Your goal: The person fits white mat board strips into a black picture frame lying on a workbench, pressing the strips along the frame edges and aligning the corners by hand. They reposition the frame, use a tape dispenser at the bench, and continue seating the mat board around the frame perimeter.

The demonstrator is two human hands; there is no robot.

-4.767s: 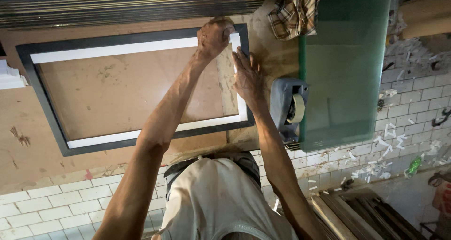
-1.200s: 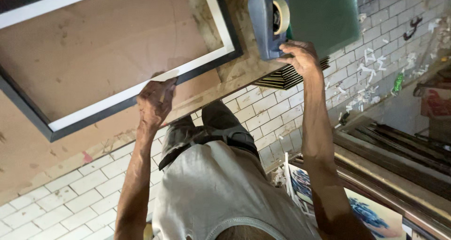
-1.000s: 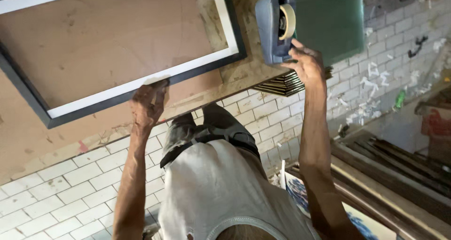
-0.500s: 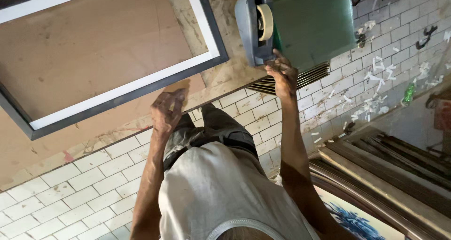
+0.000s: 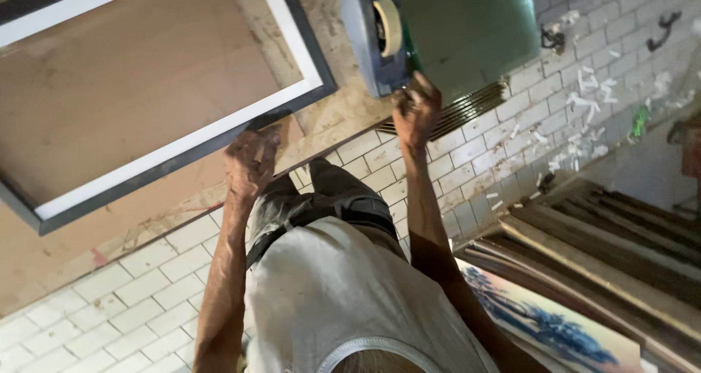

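Brown board: backing of a dark picture frame lying face down, with a white strip inside its rim; it fills the left part of the worn table.
Left hand: spread palm down at the table edge, fingers against the frame's near rail beside its corner; it grips nothing.
Floor: white tiles below the table, the person's own legs and pale vest between the arms.
Tape dispenser: blue-grey, heavy desk type with a pale roll, standing on the table right of the frame and apart from it.
Right hand: at the dispenser's near end, fingers bunched at the cutter; whether they pinch a tape end I cannot tell.
Green pane: a glass sheet just beside the dispenser, overhanging the table.
Far right: stacked frame mouldings and a blue-toned painting on the floor.
Step in hand: by my reading, fetching tape while the other hand steadies the frame.
Next move calls for: a clean tear at the cutter, the dispenser kept off the glass, the frame held square.
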